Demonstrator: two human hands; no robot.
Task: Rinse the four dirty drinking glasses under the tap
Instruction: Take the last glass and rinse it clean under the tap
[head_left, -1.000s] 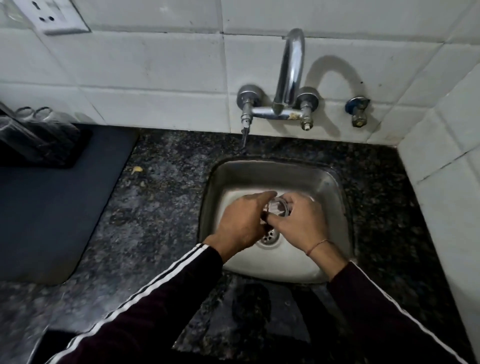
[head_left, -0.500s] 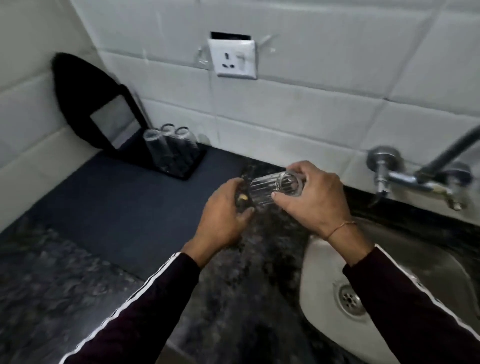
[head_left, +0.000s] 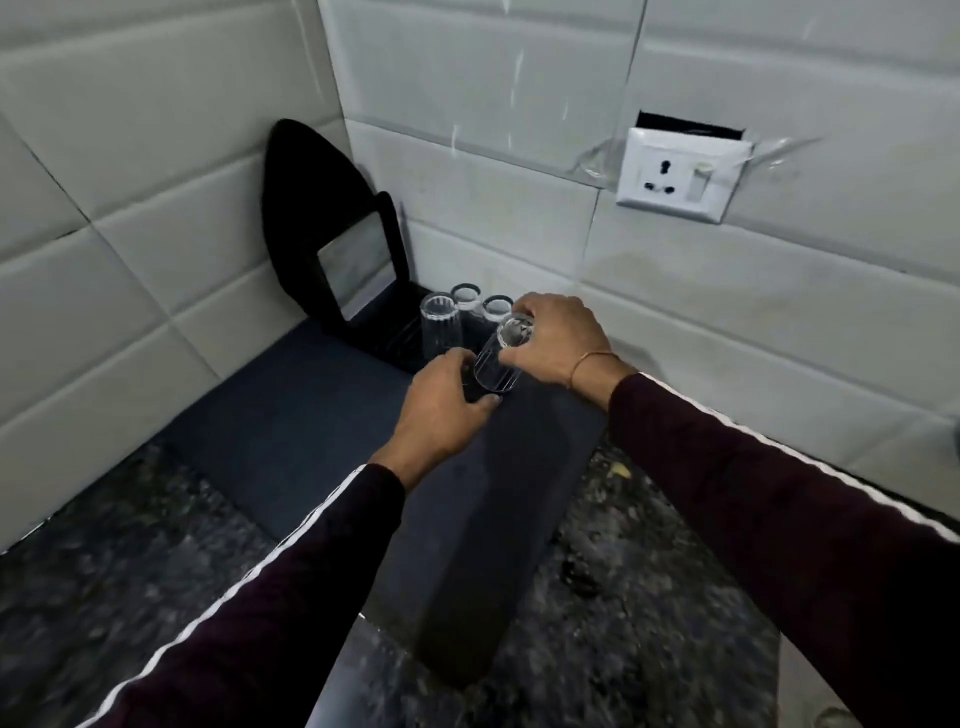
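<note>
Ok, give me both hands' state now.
Left hand: fingers curled round the lower end of the glass.
Right hand: pinches the same glass's upper end.

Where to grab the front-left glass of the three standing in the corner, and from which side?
Judging by pose: grip the front-left glass round its ribbed side wall, coming from the front-left over the dark mat. It stands upright, the other two glasses crowd its back and right, and the held glass with both hands sits to its right.
</note>
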